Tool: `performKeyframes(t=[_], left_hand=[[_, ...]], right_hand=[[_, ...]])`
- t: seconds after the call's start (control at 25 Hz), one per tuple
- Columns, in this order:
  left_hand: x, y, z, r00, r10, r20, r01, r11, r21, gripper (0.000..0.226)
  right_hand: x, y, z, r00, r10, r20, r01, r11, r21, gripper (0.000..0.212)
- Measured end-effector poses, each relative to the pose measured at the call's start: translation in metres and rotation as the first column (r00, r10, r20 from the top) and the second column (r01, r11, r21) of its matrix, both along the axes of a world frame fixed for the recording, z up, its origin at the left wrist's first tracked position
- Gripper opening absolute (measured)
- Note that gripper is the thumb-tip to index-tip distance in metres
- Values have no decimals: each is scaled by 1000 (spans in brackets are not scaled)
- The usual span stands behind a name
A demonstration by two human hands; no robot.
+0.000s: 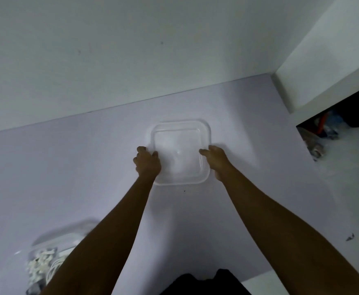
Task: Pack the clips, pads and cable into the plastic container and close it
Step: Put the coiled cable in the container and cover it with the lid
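A clear, square plastic lid [180, 143] lies flat on the pale lilac table [68, 167], near the middle. My left hand [147, 163] grips its left edge and my right hand [217, 160] grips its right edge, thumbs over the rim. At the lower left stands the clear plastic container [68, 233], blurred and partly hidden behind my left forearm. Inside it I see several white clips [41, 262] and coils of white cable [57, 266]. No pads can be made out.
A white wall [131, 50] runs along the table's far edge. A white block [323, 60] juts out at the right, with a dark gap holding clutter [327, 126] below it. Dark clothing [206, 282] shows at the near edge.
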State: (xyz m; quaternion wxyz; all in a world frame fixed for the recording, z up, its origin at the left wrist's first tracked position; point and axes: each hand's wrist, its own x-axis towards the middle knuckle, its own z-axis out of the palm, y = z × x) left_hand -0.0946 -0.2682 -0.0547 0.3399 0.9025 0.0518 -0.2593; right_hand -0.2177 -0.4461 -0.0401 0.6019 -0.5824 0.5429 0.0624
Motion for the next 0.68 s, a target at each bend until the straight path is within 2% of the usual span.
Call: performKeyframes(t=[0.12,0.24,0.36,0.48,0.56,0.64,0.68], left_hand=[[-3,35,15,999,6,40,-2,996,-86,40],[-8,89,44,987,40,154,-12,984,-178,46],[-12,160,75,967,72,243,-25,981,-194,47],[-20,250,102,966,132,221,-80,970,-229,50],[-30,315,110,965,118,236,-76,981,-179,52],[-43,374,108,964,96,249,-66,990,-124,51],[-50,401,104,967,90,238,-69,993,-95,51]], right_hand=[[-17,33,17,998,-48,38,49,999,-3,50],[-22,80,50,994,-29,103,38,996,-86,60],[-20,140,79,983,37,179,-26,998,-62,61],[-15,222,96,971,57,232,-53,998,-21,35],[-17,282,98,965,54,258,-56,998,3,15],[-24,331,87,971,76,227,-82,996,16,20],[-27,354,82,973,108,204,-109,994,-6,33]])
